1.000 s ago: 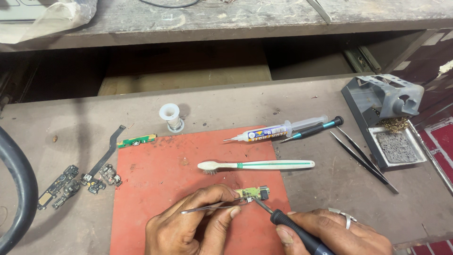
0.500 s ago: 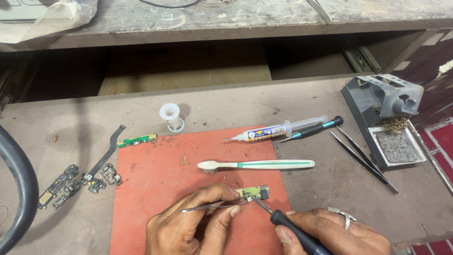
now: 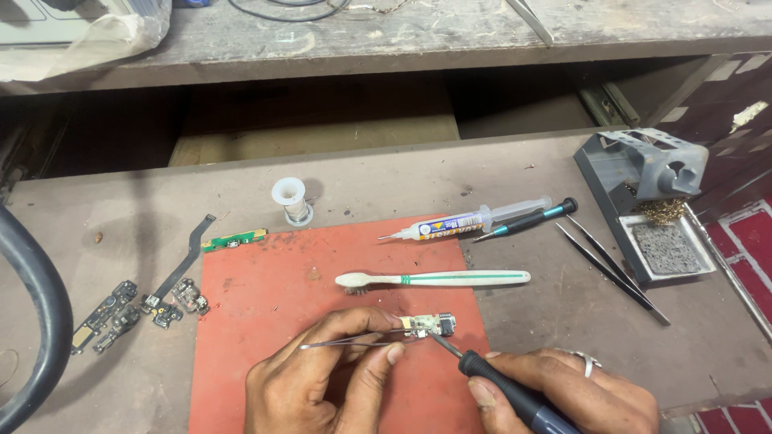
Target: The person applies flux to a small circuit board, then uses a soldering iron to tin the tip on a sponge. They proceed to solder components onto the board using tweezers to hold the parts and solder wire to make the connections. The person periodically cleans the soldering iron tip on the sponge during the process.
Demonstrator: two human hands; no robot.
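Observation:
My left hand [image 3: 322, 378] pinches slim metal tweezers [image 3: 354, 344] whose tips press on a small green circuit board [image 3: 430, 325] lying on the red work mat [image 3: 265, 297]. My right hand [image 3: 571, 394], with a ring on one finger, grips a dark-handled soldering iron [image 3: 503, 386]; its thin tip touches the board's lower edge. Both hands rest low on the mat, close together.
Beyond the board lie a white toothbrush [image 3: 434, 279], a flux syringe [image 3: 466, 223], a dark screwdriver [image 3: 527, 219], spare tweezers [image 3: 611, 265] and a solder spool [image 3: 291, 201]. A grey iron stand with brass wool and sponge [image 3: 655, 209] sits right. Small board parts [image 3: 133, 301] and a flex strip [image 3: 229, 239] lie left.

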